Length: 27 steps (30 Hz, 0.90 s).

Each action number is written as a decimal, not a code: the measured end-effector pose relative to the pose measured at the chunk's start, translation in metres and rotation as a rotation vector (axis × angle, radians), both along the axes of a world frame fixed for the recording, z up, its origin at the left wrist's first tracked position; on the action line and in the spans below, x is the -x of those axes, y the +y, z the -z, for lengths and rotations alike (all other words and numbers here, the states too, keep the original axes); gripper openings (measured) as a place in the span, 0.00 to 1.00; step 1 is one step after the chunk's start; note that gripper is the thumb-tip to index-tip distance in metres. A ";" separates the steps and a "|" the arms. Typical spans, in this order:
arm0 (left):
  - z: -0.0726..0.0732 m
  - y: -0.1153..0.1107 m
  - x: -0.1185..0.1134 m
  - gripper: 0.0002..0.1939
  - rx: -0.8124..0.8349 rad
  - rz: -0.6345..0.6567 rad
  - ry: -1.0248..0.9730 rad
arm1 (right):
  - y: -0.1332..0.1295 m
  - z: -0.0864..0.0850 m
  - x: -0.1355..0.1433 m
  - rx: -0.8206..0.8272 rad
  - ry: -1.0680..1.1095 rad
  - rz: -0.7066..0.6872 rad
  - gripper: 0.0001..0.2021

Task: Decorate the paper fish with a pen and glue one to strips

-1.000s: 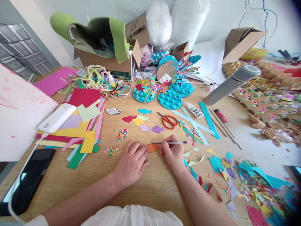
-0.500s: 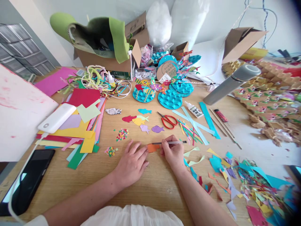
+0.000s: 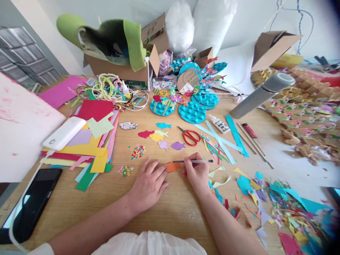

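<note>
A small orange paper piece (image 3: 173, 166) lies on the wooden table. My left hand (image 3: 148, 182) rests flat beside it, fingers spread, the fingertips touching its left edge. In a writing grip, my right hand (image 3: 196, 173) is shut on a slim grey pencil (image 3: 198, 161), whose dark tip is over the orange paper's upper edge. Just beyond are cut paper fish: red (image 3: 145, 134), yellow (image 3: 156, 137), blue (image 3: 163, 125) and purple (image 3: 178, 145). Red-handled scissors (image 3: 191, 137) lie near them. Piles of tiny paper dots (image 3: 138, 152) sit beyond my left fingers.
Coloured paper sheets (image 3: 97, 109) and a white power bank (image 3: 64, 134) are at left, above a phone (image 3: 29, 205). Paper scraps (image 3: 289, 212) cover the right. Farther back stand a glue bottle (image 3: 219, 124), blue scaly discs (image 3: 191, 112) and a grey flask (image 3: 261, 95).
My right hand has shifted slightly to the right with the pencil, and its tip has moved a little along the orange paper. My left hand stays in place.
</note>
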<state>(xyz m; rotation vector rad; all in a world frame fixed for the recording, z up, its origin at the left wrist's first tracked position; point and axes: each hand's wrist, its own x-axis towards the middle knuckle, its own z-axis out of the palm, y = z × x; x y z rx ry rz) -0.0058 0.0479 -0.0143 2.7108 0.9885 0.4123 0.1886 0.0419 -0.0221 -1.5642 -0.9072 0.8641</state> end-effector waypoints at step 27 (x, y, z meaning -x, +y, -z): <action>-0.001 0.000 0.000 0.18 -0.004 0.006 -0.002 | 0.000 0.001 0.000 0.011 -0.017 -0.015 0.10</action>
